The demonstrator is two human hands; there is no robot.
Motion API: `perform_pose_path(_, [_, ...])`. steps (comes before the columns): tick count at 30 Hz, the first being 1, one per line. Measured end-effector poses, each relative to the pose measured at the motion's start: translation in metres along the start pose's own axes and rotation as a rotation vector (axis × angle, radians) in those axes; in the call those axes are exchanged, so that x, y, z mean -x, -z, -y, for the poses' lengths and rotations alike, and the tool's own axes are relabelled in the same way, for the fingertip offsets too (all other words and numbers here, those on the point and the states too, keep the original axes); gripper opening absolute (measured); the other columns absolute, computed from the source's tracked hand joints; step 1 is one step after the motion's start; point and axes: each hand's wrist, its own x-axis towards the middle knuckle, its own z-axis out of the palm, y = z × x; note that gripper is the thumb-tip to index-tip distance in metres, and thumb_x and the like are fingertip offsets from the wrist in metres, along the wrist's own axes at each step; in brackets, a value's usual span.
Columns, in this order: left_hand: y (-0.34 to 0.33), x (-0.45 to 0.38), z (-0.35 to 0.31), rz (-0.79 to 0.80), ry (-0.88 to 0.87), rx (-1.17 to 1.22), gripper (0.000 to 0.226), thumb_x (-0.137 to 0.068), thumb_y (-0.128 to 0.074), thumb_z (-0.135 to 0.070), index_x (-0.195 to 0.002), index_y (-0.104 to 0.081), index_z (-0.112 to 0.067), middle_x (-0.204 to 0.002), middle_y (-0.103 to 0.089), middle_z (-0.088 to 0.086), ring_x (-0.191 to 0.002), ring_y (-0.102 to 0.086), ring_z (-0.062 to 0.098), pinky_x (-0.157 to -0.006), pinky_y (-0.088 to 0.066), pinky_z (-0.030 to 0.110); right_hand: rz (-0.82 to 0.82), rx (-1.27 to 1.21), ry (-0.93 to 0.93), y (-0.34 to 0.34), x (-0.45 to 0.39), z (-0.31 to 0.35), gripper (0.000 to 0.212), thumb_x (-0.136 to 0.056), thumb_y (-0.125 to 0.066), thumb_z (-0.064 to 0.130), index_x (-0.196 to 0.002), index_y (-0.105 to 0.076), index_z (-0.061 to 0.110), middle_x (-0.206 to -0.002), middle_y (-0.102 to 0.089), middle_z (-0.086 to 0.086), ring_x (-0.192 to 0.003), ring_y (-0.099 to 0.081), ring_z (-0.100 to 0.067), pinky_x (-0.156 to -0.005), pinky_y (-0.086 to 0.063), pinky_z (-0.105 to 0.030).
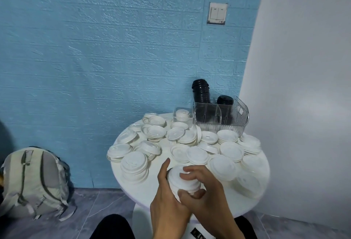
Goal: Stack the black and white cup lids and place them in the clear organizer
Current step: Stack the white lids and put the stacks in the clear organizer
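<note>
Both hands hold one stack of white cup lids (180, 180) above the near edge of the round white table (140, 189). My left hand (167, 200) cups its left side and underside. My right hand (205, 189) curls over its top and right side. Several loose white lids and short stacks (191, 147) cover the table. The clear organizer (221, 118) stands at the back right, with a tall stack of black lids (201, 92) in one compartment and a shorter black stack (225, 100) in another. A smaller clear holder (182, 116) to its left contains white lids.
A blue brick-patterned wall runs behind the table, and a white wall (303, 105) stands close on the right. A grey backpack (34, 181) leans on the floor to the left. My dark-clad knees (114, 227) show below the table's pedestal.
</note>
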Motion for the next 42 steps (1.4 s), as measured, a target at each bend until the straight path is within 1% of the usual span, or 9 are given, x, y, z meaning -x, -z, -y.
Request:
perform_pose_path(4, [-0.002, -0.002, 0.007, 0.025, 0.004, -0.035, 0.078, -0.053, -0.057, -0.075, -0.118, -0.014, -0.075, -0.119, -0.061, -0.024, -0.107, -0.067, 0.009, -0.084, -0.046, 0.022, -0.012, -0.016, -0.001, 0.0, 0.005, 0.005, 0.021, -0.069, -0.077, 0.044, -0.084, -0.074, 0.03, -0.113, -0.07, 0.018, -0.108, -0.068, -0.005, -0.069, -0.046, -0.021])
perform_pose_path(7, [-0.006, -0.003, 0.008, 0.021, -0.016, -0.052, 0.064, -0.067, -0.068, -0.069, -0.114, -0.026, -0.07, -0.124, -0.057, -0.027, -0.108, -0.063, 0.005, -0.088, -0.043, 0.016, -0.037, -0.039, -0.011, 0.001, 0.007, 0.005, 0.014, -0.075, -0.073, 0.046, -0.087, -0.072, 0.037, -0.112, -0.071, 0.02, -0.102, -0.07, -0.008, -0.074, -0.05, -0.027])
perform_pose_path(11, [-0.009, 0.0, 0.006, -0.049, -0.049, -0.054, 0.052, -0.064, -0.05, -0.085, -0.111, -0.033, -0.07, -0.117, -0.051, -0.042, -0.108, -0.057, -0.005, -0.081, -0.037, 0.005, -0.004, -0.054, 0.011, 0.01, 0.008, 0.001, 0.016, -0.083, -0.068, 0.046, -0.094, -0.078, 0.037, -0.117, -0.071, 0.02, -0.113, -0.067, -0.006, -0.093, -0.053, -0.027])
perform_pose_path(18, [-0.008, 0.001, 0.011, -0.087, -0.101, 0.003, 0.063, -0.06, -0.07, -0.074, -0.114, -0.039, -0.068, -0.117, -0.058, -0.038, -0.101, -0.056, -0.015, -0.077, -0.043, 0.013, -0.471, 0.234, -0.05, 0.069, 0.008, -0.041, 0.033, -0.076, -0.075, 0.042, -0.105, -0.075, 0.026, -0.127, -0.064, 0.009, -0.122, -0.06, -0.013, -0.104, -0.039, -0.012])
perform_pose_path(23, [-0.007, 0.001, 0.011, -0.106, -0.123, 0.034, 0.063, -0.057, -0.07, -0.077, -0.113, -0.043, -0.065, -0.114, -0.061, -0.036, -0.1, -0.058, -0.014, -0.077, -0.044, 0.009, -0.417, 0.425, -0.301, 0.089, 0.013, -0.083, 0.068, -0.064, -0.095, 0.036, -0.125, -0.068, 0.024, -0.138, -0.059, -0.003, -0.124, -0.059, -0.031, -0.109, -0.042, -0.045])
perform_pose_path(26, [-0.007, 0.001, 0.012, -0.099, -0.109, 0.043, 0.065, -0.059, -0.076, -0.07, -0.115, -0.043, -0.064, -0.115, -0.061, -0.038, -0.102, -0.058, -0.015, -0.079, -0.044, 0.013, -0.378, 0.467, -0.3, 0.091, 0.017, -0.088, 0.067, -0.061, -0.097, 0.031, -0.122, -0.07, 0.024, -0.128, -0.067, -0.007, -0.117, -0.063, -0.037, -0.103, -0.046, -0.05])
perform_pose_path(28, [-0.008, 0.001, 0.013, -0.092, -0.108, 0.044, 0.068, -0.058, -0.076, -0.071, -0.118, -0.044, -0.063, -0.121, -0.059, -0.04, -0.107, -0.058, -0.015, -0.084, -0.044, 0.014, -0.425, 0.439, -0.302, 0.094, 0.018, -0.085, 0.067, -0.061, -0.097, 0.027, -0.122, -0.07, 0.027, -0.124, -0.068, -0.006, -0.116, -0.064, -0.037, -0.102, -0.047, -0.047])
perform_pose_path(32, [-0.007, 0.001, 0.01, -0.107, -0.13, 0.047, 0.07, -0.058, -0.077, -0.069, -0.119, -0.044, -0.064, -0.131, -0.052, -0.044, -0.112, -0.053, -0.02, -0.084, -0.04, 0.006, -0.619, 0.258, -0.2, 0.09, 0.017, -0.054, 0.064, -0.063, -0.09, 0.051, -0.12, -0.068, 0.031, -0.12, -0.066, 0.007, -0.112, -0.065, -0.023, -0.095, -0.042, -0.015])
perform_pose_path(42, [-0.001, 0.002, -0.001, -0.05, -0.063, 0.079, 0.075, -0.052, -0.063, -0.077, -0.118, -0.027, -0.076, -0.119, -0.05, -0.049, -0.103, -0.056, -0.007, -0.086, -0.044, 0.019, -0.146, -0.117, 0.02, 0.016, -0.002, 0.009, 0.057, -0.065, -0.086, 0.038, -0.117, -0.069, 0.026, -0.124, -0.066, 0.01, -0.119, -0.064, -0.016, -0.095, -0.053, -0.033])
